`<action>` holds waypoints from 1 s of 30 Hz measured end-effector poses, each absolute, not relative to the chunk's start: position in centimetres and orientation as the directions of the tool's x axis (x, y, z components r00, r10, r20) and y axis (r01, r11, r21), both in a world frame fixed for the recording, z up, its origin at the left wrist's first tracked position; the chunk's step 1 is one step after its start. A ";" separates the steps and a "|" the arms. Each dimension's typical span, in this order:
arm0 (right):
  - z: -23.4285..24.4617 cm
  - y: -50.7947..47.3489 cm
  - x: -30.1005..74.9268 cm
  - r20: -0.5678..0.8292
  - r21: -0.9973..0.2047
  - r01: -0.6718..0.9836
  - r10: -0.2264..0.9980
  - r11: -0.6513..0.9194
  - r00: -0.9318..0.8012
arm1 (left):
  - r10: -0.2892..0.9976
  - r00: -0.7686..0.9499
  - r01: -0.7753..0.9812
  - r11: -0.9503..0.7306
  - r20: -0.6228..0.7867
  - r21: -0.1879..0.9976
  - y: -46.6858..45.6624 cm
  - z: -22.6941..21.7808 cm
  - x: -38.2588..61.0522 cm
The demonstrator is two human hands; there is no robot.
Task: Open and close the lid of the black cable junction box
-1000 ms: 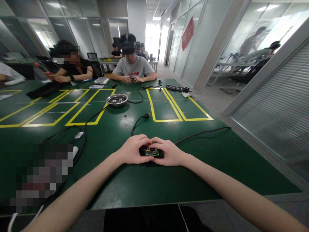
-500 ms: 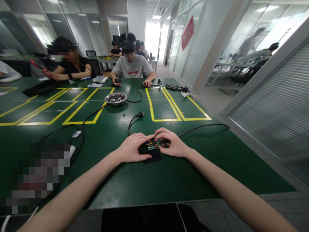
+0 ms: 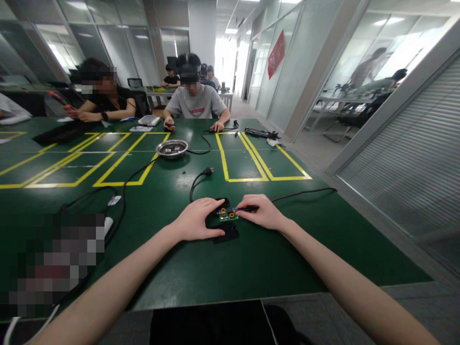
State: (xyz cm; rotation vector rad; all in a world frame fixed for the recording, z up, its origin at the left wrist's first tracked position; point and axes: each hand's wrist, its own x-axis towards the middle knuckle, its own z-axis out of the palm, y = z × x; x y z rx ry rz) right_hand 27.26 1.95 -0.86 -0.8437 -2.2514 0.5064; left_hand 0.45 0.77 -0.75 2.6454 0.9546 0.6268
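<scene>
A small green circuit board (image 3: 229, 217) with copper-wound coils lies between my hands, near the middle of the table. Black plastic case parts show around it: one piece (image 3: 226, 234) below the board and another behind it, partly hidden by fingers. My left hand (image 3: 196, 218) spans the case from the left, fingertips at its upper part and thumb on the lower piece. From the right, my right hand (image 3: 260, 211) pinches the end of a black cable (image 3: 298, 194) beside the board's right edge. Whether the cable is joined to the board cannot be made out.
A black plug (image 3: 207, 171) on a cord lies beyond my left hand. Farther off stands a steel bowl (image 3: 171, 149) with metal parts. Yellow tape marks the green table (image 3: 172, 282). A pixelated object (image 3: 61, 263) lies at left. Two people sit across, one handling a black item.
My right hand has drawn slightly right, off the board, its fingers now pinched on the cable end. More of the board and upper case shows. My left hand stays in place.
</scene>
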 end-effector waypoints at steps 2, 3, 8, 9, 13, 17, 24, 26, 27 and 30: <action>-1.3 1.9 26.9 0.445 -0.532 0.435 0.676 0.727 -0.587 | 0.643 0.697 0.528 -0.760 0.318 0.380 0.9 -0.9 0.5; -1.5 1.9 26.7 0.439 -0.524 0.441 0.675 0.729 -0.593 | 0.639 0.697 0.520 -0.763 0.327 0.383 0.9 -1.0 0.5; -1.9 2.1 26.1 0.416 -0.538 0.458 0.696 0.708 -0.586 | 0.665 0.654 0.513 -0.740 0.360 0.435 1.1 -1.3 0.6; -1.9 2.0 26.0 0.419 -0.540 0.461 0.700 0.704 -0.578 | 0.674 0.643 0.515 -0.732 0.363 0.446 1.1 -1.3 0.7; -1.6 1.7 25.7 0.447 -0.541 0.439 0.688 0.717 -0.572 | 0.702 0.617 0.541 -0.707 0.355 0.456 1.0 -1.5 0.8; -1.6 1.6 25.6 0.436 -0.551 0.432 0.687 0.715 -0.581 | 0.703 0.627 0.550 -0.705 0.336 0.447 1.1 -1.7 0.6; -1.6 1.7 25.6 0.413 -0.546 0.481 0.720 0.685 -0.557 | 0.701 0.627 0.532 -0.704 0.339 0.471 1.3 -1.7 0.3; -1.6 1.7 25.6 0.412 -0.536 0.486 0.716 0.690 -0.563 | 0.703 0.627 0.532 -0.702 0.336 0.473 1.3 -1.6 0.3; -1.6 1.7 25.6 0.411 -0.532 0.487 0.714 0.693 -0.567 | 0.703 0.627 0.533 -0.702 0.336 0.473 1.3 -1.6 0.3; -1.6 1.7 25.7 0.406 -0.526 0.492 0.713 0.694 -0.572 | 0.697 0.630 0.525 -0.707 0.342 0.473 1.3 -1.5 0.2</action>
